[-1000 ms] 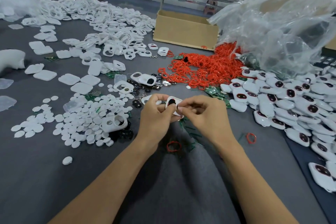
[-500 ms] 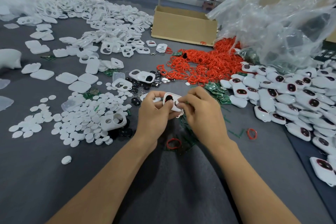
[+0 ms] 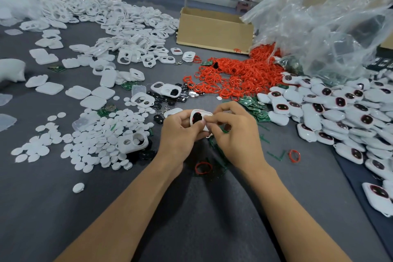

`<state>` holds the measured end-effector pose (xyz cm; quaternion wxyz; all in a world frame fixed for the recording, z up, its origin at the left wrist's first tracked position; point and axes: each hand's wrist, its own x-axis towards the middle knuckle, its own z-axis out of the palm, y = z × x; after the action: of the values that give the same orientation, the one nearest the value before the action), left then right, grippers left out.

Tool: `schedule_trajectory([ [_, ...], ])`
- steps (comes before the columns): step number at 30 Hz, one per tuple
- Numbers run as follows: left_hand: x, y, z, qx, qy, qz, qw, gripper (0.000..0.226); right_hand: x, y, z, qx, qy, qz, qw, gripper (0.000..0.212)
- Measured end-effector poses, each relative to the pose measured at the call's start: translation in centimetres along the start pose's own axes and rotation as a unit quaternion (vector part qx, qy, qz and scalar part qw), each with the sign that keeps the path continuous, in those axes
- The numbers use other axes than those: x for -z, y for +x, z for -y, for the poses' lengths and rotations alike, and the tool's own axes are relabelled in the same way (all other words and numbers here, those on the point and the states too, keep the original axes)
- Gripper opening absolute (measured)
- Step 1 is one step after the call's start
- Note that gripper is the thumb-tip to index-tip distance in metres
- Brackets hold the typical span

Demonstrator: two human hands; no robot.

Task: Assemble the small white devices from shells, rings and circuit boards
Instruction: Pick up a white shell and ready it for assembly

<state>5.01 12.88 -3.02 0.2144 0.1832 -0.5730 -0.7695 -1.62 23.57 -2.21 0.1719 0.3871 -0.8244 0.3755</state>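
Note:
Both hands hold one small white shell (image 3: pixel 198 117) with a black round part and a red ring in its opening, just above the grey table. My left hand (image 3: pixel 179 134) grips its left side from below. My right hand (image 3: pixel 235 134) pinches its right edge with thumb and forefinger. A heap of red rings (image 3: pixel 231 74) lies behind, green circuit boards (image 3: pixel 254 106) beside my right hand, empty white shells (image 3: pixel 119 25) at the back left, and finished white devices (image 3: pixel 331 108) piled on the right.
White round discs (image 3: pixel 95 140) and an open shell (image 3: pixel 133 142) lie left of my hands. Loose red rings (image 3: pixel 203 167) (image 3: pixel 294 155) sit near my wrists. A cardboard box (image 3: pixel 214 30) and a clear plastic bag (image 3: pixel 323 19) stand at the back.
Both hands stay closed on the same shell with only small finger shifts. The view has tilted slightly, so the table contents sit a little lower in frame.

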Motion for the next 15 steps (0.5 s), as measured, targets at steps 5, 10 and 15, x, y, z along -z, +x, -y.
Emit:
schedule_trajectory([
  [5,-0.05,-0.03,-0.03,-0.001,0.004,-0.011,1.0,0.023,0.09,-0.07,0.51,-0.075,0.102,-0.003,0.992,0.02],
  [10,-0.16,-0.14,-0.12,-0.005,-0.002,-0.022,1.0,0.022,0.45,0.15,0.79,-0.197,0.244,-0.002,0.949,0.022],
  [15,-0.07,-0.32,-0.31,-0.003,-0.005,-0.009,1.0,0.023,0.53,0.32,0.73,-0.224,0.273,0.042,0.935,0.018],
])
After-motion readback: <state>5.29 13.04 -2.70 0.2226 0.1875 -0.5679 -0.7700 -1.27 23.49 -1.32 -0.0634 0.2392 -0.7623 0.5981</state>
